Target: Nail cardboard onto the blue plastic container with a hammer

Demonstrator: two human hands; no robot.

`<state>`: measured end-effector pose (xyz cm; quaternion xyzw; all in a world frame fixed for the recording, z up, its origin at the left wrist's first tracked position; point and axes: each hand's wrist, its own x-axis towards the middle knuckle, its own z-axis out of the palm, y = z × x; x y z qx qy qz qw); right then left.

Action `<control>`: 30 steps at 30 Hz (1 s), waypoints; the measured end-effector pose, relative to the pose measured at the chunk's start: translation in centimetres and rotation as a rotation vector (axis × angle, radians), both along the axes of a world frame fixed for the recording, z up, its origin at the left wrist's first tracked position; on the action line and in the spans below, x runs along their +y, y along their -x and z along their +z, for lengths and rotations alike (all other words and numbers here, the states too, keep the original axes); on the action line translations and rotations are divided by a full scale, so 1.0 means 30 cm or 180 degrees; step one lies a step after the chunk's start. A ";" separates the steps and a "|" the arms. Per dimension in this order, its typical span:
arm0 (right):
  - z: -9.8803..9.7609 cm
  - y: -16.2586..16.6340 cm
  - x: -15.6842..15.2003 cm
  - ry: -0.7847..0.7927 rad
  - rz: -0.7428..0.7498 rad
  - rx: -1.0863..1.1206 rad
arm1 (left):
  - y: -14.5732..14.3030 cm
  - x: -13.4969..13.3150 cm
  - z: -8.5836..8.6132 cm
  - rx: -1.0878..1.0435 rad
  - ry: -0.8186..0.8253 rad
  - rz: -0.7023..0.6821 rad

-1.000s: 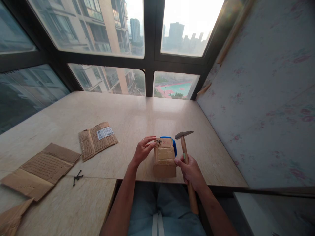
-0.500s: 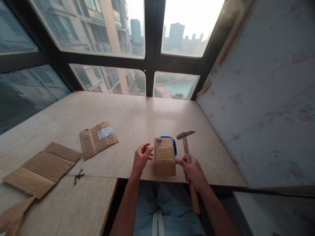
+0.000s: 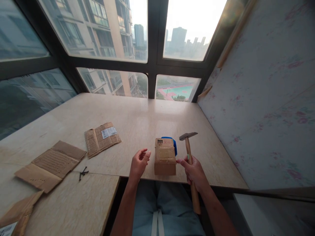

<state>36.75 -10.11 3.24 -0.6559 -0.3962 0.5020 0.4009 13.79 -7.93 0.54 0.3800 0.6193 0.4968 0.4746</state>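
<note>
A small taped cardboard box (image 3: 164, 156) stands near the front edge of the beige table (image 3: 128, 121), with a row of black nails (image 3: 159, 141) stuck in its far left top corner. A blue object (image 3: 173, 144) peeks out behind it. My right hand (image 3: 194, 172) grips the wooden handle of a hammer (image 3: 189, 154), held upright just right of the box with its metal head above. My left hand (image 3: 139, 163) hovers left of the box, fingers loosely curled and apart, holding nothing.
Flattened cardboard pieces lie on the left: one with a white label (image 3: 102, 138), a larger one (image 3: 50, 165), another at the bottom left corner (image 3: 14, 213). A few loose black nails (image 3: 83, 172) lie between them. Windows stand behind, and a floral papered wall (image 3: 265, 91) to the right.
My left hand has let go of the nails on the box and drawn back toward me and to the left. The hammer stays upright in my right hand.
</note>
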 end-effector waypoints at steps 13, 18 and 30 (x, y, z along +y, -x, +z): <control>0.002 -0.099 -0.131 -0.0023 -0.0302 -0.0563 | 0.465 -0.382 -0.014 0.2367 0.0404 0.1974; -0.013 -0.125 -0.161 -0.0002 -0.0193 -0.0480 | 0.570 -0.456 -0.028 0.3365 0.0754 0.2120; -0.077 -0.171 -0.215 0.0451 -0.0199 -0.0233 | 0.634 -0.342 -0.092 0.4020 0.1062 0.1537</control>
